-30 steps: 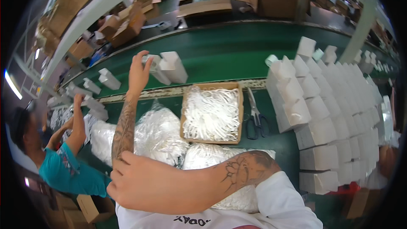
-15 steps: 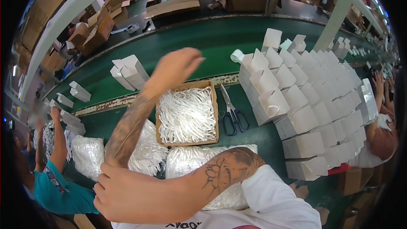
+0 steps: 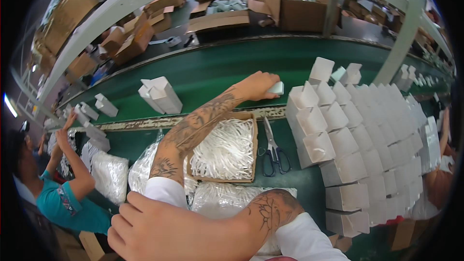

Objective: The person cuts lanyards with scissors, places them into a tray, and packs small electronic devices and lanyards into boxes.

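Note:
My left arm reaches across to the green conveyor belt. There my left hand [image 3: 261, 86] is closed on a small pale green rounded item [image 3: 277, 88], whose kind I cannot make out. Crossed low over my body, my right hand [image 3: 145, 227] lies beside the white sleeve of my left arm. Its fingers are curled, and their tips are hidden. Below the left forearm is a shallow cardboard box [image 3: 254, 150] of looped white cords [image 3: 224, 150]. Scissors [image 3: 274, 152] with dark blue handles lie to its right. Open white boxes [image 3: 348, 135] stand in stacked rows farther right.
White boxes [image 3: 162, 95] stand on the green belt [image 3: 203, 75] at the left. Clear bags of white cords [image 3: 108, 176] lie along the near edge. A co-worker in a teal shirt [image 3: 72, 208] works at the left. A pale post [image 3: 396, 48] rises behind the stacked boxes.
My left hand has moved right along the belt and taken hold of the pale green item that lay near the stacked boxes. My right hand stays low by the left arm. The view has shifted.

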Tool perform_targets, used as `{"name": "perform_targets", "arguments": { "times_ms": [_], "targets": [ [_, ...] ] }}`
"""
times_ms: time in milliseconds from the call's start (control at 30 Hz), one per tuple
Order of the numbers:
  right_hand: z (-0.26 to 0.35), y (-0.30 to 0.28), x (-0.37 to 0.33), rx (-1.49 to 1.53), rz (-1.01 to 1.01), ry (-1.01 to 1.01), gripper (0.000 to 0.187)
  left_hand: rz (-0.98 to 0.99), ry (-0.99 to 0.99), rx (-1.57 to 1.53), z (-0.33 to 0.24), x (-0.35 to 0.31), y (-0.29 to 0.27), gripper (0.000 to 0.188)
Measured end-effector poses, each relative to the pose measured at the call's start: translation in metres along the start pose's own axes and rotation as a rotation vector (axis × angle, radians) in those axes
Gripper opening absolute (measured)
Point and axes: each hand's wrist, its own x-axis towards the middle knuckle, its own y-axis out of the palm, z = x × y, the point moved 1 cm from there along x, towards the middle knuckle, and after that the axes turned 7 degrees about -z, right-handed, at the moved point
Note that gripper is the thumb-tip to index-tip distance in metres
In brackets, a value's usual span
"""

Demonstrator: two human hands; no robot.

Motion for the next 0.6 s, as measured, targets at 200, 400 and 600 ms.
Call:
{"name": "perform_targets", "arguments": {
  "times_ms": [200, 400, 600],
  "targets": [
    [0.004, 0.025, -0.011, -0.023, 0.120, 0.027, 0.016, -0.524, -0.366, -0.446, -0.035, -0.126, -0.106, 0.057],
    [0.004, 0.023, -0.004, 0.017, 0.172, -0.079, 0.018, -0.986, -0.628, -0.021, 0.028, -0.273, -0.176, 0.041],
    [0.001, 0.031, -0.006, -0.055, 0.252, -0.047, 0.027, -0.753, -0.824, 0.375, 0.065, -0.292, -0.153, 0.046]
  ]
}}
